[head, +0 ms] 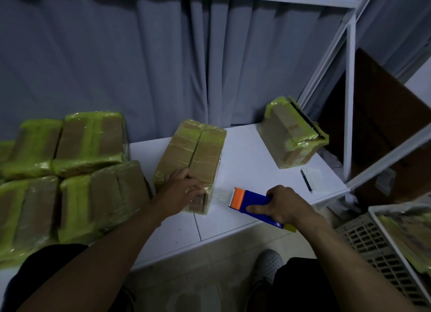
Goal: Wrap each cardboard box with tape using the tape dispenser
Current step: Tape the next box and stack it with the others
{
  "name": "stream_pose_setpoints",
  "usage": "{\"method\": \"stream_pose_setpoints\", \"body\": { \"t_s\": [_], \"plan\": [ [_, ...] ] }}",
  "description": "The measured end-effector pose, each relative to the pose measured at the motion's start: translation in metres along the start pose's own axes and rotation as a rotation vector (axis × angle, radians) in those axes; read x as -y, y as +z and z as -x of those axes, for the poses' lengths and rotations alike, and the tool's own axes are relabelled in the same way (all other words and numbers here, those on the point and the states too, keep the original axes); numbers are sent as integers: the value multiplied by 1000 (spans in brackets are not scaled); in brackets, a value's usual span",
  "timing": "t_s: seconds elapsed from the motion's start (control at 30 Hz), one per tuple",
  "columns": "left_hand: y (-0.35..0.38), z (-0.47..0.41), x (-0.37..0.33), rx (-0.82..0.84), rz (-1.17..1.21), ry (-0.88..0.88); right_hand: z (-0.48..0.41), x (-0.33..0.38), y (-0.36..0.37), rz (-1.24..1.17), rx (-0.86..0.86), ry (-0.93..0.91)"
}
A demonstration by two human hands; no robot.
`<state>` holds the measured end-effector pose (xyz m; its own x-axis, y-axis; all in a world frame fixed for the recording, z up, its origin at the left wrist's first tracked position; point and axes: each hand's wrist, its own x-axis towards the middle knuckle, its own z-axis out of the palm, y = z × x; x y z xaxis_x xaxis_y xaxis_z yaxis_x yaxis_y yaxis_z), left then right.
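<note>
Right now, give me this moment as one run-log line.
left hand: rests on middle box | right hand: grips tape dispenser | tape: stretched from box to dispenser

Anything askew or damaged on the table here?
Yes: the far box beside the shelf frame sits askew, and a dark gap runs along its top edge where the green tape looks ragged. The box under the left hand lies flat.
</note>
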<state>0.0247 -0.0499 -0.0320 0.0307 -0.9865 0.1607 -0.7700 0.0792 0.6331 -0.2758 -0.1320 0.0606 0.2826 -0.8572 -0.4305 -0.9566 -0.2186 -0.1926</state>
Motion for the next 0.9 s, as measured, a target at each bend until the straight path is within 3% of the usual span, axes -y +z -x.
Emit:
{"method": "stream_pose_setpoints", "body": {
  "t_s": [0.23, 0.67, 0.9],
  "plan": [
    [-3, -1, -8, 61, -104, -27, -36, 20, 14, 44, 33, -4],
    [19, -6, -15, -47, -218, -192, -66, 46, 32, 61, 56, -106],
    [19, -9, -22, -59, -217, -228, -56, 50, 36, 234, -99, -163]
  ]
}}
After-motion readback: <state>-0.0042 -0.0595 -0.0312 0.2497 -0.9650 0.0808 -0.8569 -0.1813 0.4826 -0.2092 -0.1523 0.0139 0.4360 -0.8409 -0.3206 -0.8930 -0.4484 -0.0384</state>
